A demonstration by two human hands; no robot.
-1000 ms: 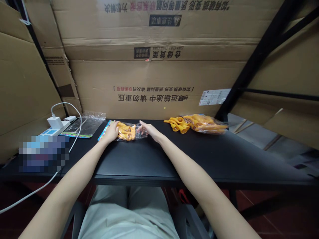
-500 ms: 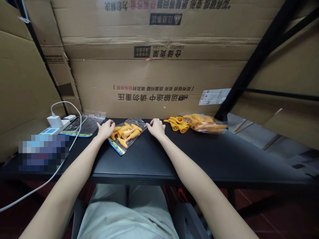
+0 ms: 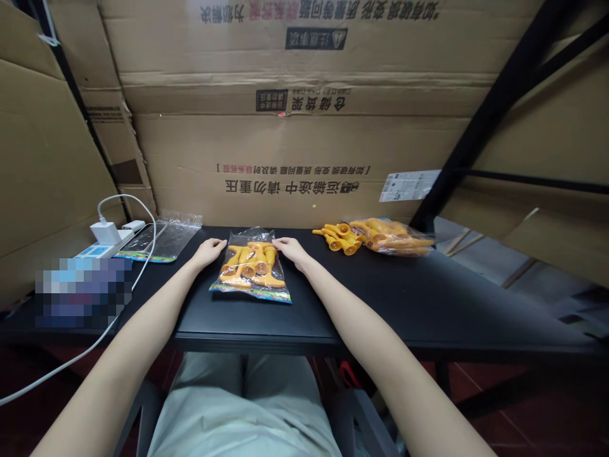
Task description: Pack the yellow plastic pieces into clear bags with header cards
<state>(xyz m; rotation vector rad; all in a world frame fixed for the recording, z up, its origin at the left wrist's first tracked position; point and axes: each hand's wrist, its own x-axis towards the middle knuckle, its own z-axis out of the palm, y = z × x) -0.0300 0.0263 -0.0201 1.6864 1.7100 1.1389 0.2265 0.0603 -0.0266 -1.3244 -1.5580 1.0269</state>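
A clear plastic bag (image 3: 250,236) lies nearly straight in front of me, its colourful printed edge towards me. Inside it are several orange plastic pieces (image 3: 247,259), some with funnel-shaped ends and some with T-shaped ends. My left hand (image 3: 208,252) is closed with its fingertips at the bag's upper left edge. On the other side, my right hand (image 3: 291,250) pinches the upper right corner. The fingertips' exact hold on the thin film is hard to see.
Loose orange pieces (image 3: 340,238) lie to the right, beside another filled bag (image 3: 392,236). At the left are an empty clear bag (image 3: 178,231), a power strip (image 3: 102,244) with a white charger and cable (image 3: 148,257), and a blurred object (image 3: 83,292). Cardboard (image 3: 295,139) walls the black table's back.
The bag has turned from slanted to nearly straight, its printed edge now facing me. My left hand has moved right, and my right hand slightly left, onto its upper corner.
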